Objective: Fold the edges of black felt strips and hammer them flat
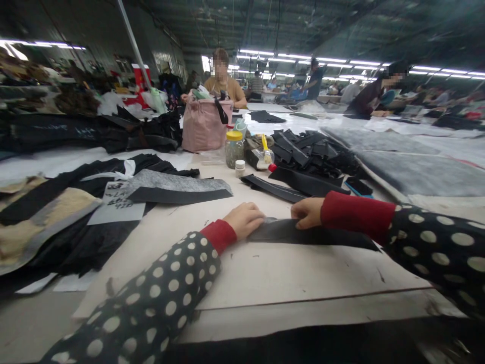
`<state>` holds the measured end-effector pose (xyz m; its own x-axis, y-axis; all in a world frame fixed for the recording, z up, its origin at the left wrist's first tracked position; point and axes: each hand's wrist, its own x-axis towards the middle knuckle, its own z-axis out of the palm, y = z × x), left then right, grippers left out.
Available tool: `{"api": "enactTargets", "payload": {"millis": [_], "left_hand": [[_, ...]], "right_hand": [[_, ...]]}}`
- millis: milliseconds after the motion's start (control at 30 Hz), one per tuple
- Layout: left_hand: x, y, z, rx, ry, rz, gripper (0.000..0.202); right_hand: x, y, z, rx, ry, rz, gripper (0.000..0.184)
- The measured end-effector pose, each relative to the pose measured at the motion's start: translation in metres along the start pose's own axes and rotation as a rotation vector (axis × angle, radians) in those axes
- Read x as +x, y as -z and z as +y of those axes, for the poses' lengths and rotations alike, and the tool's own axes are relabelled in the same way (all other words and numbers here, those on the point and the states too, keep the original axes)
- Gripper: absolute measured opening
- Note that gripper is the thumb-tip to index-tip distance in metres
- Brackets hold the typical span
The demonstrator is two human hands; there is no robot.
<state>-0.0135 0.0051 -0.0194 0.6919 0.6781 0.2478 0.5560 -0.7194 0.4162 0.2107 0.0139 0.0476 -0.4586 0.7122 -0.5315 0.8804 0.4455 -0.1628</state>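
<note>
A black leather-like strip (pixel 275 232) lies lengthwise on the pale work board (pixel 242 273) in front of me. At its left end rests my left hand (pixel 245 220), its fingers stretched out over the strip's edge and the thumb hidden. My right hand (pixel 307 213) is closed, pinching the strip's upper edge near the middle between thumb and fingers. Beyond the hands lie more black strips (pixel 306 181). A grey-backed black piece (pixel 182 187) sits to the left, on the board's edge and a dark pile.
A yellow-lidded jar (pixel 234 150), a small white bottle (pixel 240 169) and a yellow-handled brush (pixel 266 149) stand or lie ahead. Behind them are a pink fabric bin (pixel 206 125) and a heap of black pieces (pixel 310 151). A co-worker (pixel 223 83) is across the table.
</note>
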Motion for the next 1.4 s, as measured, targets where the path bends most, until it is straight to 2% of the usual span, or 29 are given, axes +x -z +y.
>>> {"api": "enactTargets", "payload": {"millis": [100, 200, 267, 367, 467, 667, 867, 967, 1167, 1400], "left_hand": [[0.003, -0.002, -0.003, -0.178, 0.092, 0.025, 0.021], [0.004, -0.003, -0.006, -0.385, 0.207, 0.015, 0.020], [0.004, -0.005, -0.007, -0.439, 0.249, 0.019, 0.019], [0.004, -0.005, -0.007, -0.375, 0.262, 0.047, 0.019], [0.005, -0.006, -0.006, -0.232, 0.269, 0.066, 0.019], [0.007, -0.004, -0.004, -0.001, 0.249, 0.052, 0.018], [0.005, 0.003, -0.014, -0.098, 0.172, -0.008, 0.018], [0.005, 0.004, -0.015, -0.116, 0.192, -0.027, 0.019], [0.005, 0.000, -0.010, -0.065, 0.299, 0.020, 0.016], [0.006, 0.003, 0.003, -0.001, 0.267, 0.011, 0.011]], "right_hand": [[-0.001, 0.009, 0.000, -0.077, 0.003, 0.158, 0.023], [-0.001, 0.012, 0.004, 0.037, 0.027, 0.195, 0.032], [0.000, 0.014, 0.004, 0.131, 0.040, 0.222, 0.036], [0.007, 0.016, -0.005, 0.147, 0.030, 0.292, 0.033], [0.020, 0.014, -0.021, 0.055, 0.046, 0.339, 0.031], [0.046, -0.002, -0.037, -0.023, 0.076, 0.231, 0.026], [0.047, -0.012, -0.035, 0.020, 0.049, 0.289, 0.022], [0.044, -0.014, -0.037, 0.015, 0.068, 0.328, 0.023], [0.039, -0.017, -0.045, -0.071, 0.116, 0.389, 0.025], [0.036, -0.025, -0.048, -0.162, 0.170, 0.471, 0.022]]}}
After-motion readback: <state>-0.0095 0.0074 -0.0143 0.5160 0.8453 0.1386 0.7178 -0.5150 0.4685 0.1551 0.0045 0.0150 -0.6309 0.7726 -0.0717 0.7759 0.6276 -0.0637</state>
